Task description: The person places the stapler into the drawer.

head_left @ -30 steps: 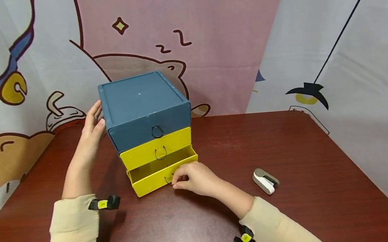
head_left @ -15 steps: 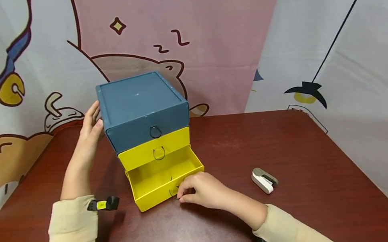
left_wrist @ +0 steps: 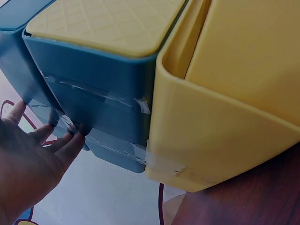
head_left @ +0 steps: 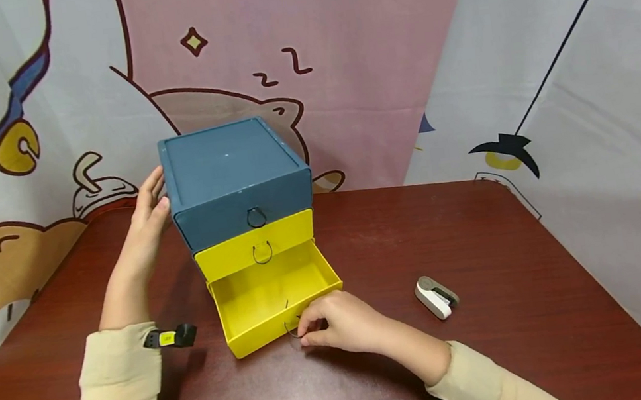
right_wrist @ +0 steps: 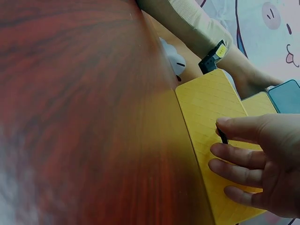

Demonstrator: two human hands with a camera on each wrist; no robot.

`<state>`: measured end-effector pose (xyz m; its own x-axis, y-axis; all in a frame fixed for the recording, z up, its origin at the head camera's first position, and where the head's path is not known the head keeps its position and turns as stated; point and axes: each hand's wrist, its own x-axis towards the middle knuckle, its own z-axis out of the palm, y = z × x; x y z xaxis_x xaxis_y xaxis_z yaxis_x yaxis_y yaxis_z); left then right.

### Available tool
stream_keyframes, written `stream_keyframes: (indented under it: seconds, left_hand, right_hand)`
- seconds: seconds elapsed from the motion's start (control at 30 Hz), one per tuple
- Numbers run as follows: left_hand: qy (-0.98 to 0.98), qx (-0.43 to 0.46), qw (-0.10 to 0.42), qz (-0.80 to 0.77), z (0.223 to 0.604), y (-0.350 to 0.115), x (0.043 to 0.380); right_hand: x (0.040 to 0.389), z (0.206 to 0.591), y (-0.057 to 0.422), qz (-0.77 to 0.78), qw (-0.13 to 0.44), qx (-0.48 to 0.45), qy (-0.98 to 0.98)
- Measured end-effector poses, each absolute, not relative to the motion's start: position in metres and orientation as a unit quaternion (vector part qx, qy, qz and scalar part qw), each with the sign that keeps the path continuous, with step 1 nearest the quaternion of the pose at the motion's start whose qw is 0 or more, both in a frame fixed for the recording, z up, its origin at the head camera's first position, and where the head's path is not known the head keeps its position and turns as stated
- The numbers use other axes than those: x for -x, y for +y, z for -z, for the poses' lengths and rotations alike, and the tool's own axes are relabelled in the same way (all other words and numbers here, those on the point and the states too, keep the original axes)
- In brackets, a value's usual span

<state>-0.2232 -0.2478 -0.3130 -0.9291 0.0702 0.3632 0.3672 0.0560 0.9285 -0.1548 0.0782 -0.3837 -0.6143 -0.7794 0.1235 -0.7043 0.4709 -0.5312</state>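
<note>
A small drawer cabinet (head_left: 232, 161) with a blue top section stands on the table. Its lowest yellow drawer (head_left: 256, 340) is pulled well out, and the inside visible in the head view is bare. At that drawer's front, my right hand (head_left: 344, 324) pinches the dark ring handle (right_wrist: 222, 136) between thumb and fingertips. My left hand (head_left: 144, 231) lies against the cabinet's left side, its fingers extended; in the left wrist view the fingertips touch the blue wall (left_wrist: 89, 103). The middle yellow drawer (head_left: 256, 244) and the blue top drawer (head_left: 244, 211) are pushed in.
A white and grey stapler (head_left: 437, 297) lies on the dark red wooden table (head_left: 520, 309), right of the cabinet. Behind the table hangs a cartoon-printed cloth (head_left: 353, 76). Clear tape (left_wrist: 119, 99) runs along the cabinet's side.
My right hand has drawn the lowest drawer outward, toward me and slightly right, from partly open to far out. The left hand keeps its place on the cabinet's side.
</note>
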Motion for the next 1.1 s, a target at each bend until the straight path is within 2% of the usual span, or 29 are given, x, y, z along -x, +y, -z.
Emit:
stream_keyframes:
  seconds: [0.3,0.67,1.1]
  left_hand:
    - [-0.718,0.151,0.11,0.67,0.313,-0.248,0.223]
    - [-0.718,0.157,0.111,0.669,0.312,-0.248,0.222]
    - [-0.717,0.158,0.11,0.67,0.313,-0.249,0.223]
  right_hand:
    - [0.155,0.378,0.097,0.297,0.103,0.453,0.834]
    - [0.158,0.371,0.154,0.371,0.06,0.447,0.812]
    - [0.166,0.373,0.226,0.35,0.065,0.364,0.861]
